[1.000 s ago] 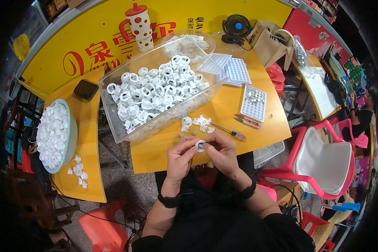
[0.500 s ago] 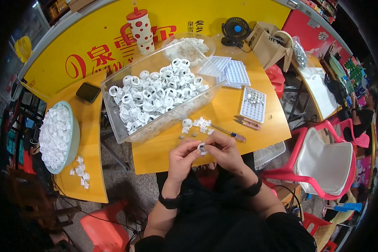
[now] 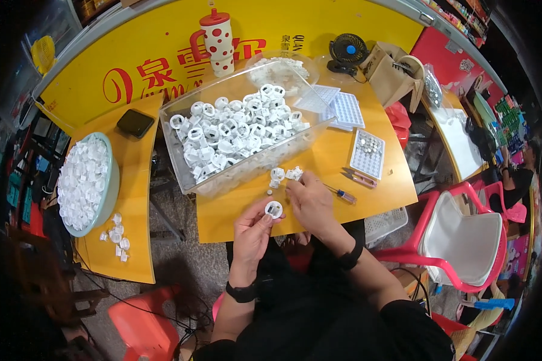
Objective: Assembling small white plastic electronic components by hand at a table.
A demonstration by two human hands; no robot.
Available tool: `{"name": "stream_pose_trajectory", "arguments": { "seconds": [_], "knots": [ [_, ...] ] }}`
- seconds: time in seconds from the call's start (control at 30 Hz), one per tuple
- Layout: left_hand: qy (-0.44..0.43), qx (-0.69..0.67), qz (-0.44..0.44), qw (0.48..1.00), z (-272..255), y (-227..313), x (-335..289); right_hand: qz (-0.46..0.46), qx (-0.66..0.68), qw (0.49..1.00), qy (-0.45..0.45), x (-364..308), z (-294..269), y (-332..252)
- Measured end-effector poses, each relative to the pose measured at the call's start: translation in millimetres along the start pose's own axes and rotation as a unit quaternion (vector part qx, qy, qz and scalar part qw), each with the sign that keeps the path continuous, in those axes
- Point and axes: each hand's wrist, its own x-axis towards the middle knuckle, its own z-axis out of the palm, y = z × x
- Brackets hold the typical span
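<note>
The left hand [image 3: 250, 240] has its thumb and fingers closed on the rim of a round white piece [image 3: 273, 209], its open face with a dark slot turned upward. The right hand [image 3: 312, 207] is bent down over the counter [image 3: 229, 218], fingertips beside a small cluster of white parts [image 3: 294, 173]; its fingers look curled together, but I cannot tell whether they have hold of anything. The piece looks like moulded plastic: probably light, stiff and a little slick, with thin inner bits that may snap if squeezed, so the outer rim is the safer place to grip. It sits at the tips of the left fingers, raised over the counter's near edge and to the left of the right hand, apart from it. Farther right lie a screwdriver [image 3: 343, 195], pink-handled cutters [image 3: 360, 178] and a white tray [image 3: 367, 166]; beyond both hands stands a clear bin [image 3: 180, 163] heaped with similar pieces, and far left, a green basin [image 3: 113, 197].
</note>
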Motion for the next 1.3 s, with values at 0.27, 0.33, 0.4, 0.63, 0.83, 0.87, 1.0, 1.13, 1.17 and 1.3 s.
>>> {"name": "stream_pose_trajectory", "arguments": {
  "seconds": [0.27,0.33,0.4,0.63,0.83,0.87,1.0,1.13,1.17,1.3],
  "knots": [
    [-0.012,-0.051,-0.015,0.999,4,4,0,-0.04,-0.021,0.999,0.007,0,13,1],
    [-0.012,-0.047,-0.014,0.999,1,2,0,-0.053,-0.024,0.998,0.018,-2,13,4],
    [-0.012,-0.044,-0.013,0.999,-1,0,-1,-0.001,0.159,0.987,0.031,-10,7,4],
    [-0.008,-0.029,-0.025,0.999,0,1,-1,0.001,0.322,0.946,0.032,-27,-10,-27],
    [-0.012,-0.038,-0.021,0.999,0,1,-3,-0.123,0.186,0.972,0.074,-23,-10,-29],
    [-0.009,-0.045,-0.021,0.999,0,1,-4,-0.124,0.186,0.972,0.074,-23,-9,-29],
    [-0.001,-0.042,-0.009,0.999,0,0,-5,-0.11,0.186,0.974,0.071,-25,-7,-28],
    [-0.006,-0.036,0.013,0.999,2,1,-5,-0.069,0.249,0.966,0.022,-23,-4,-23],
    [-0.01,-0.036,0.022,0.999,3,1,-5,-0.069,0.249,0.966,0.022,-22,-6,-21],
    [-0.023,-0.031,0.017,0.999,4,3,-4,0.064,0.424,0.901,-0.071,-17,-5,-11]
  ]
}}
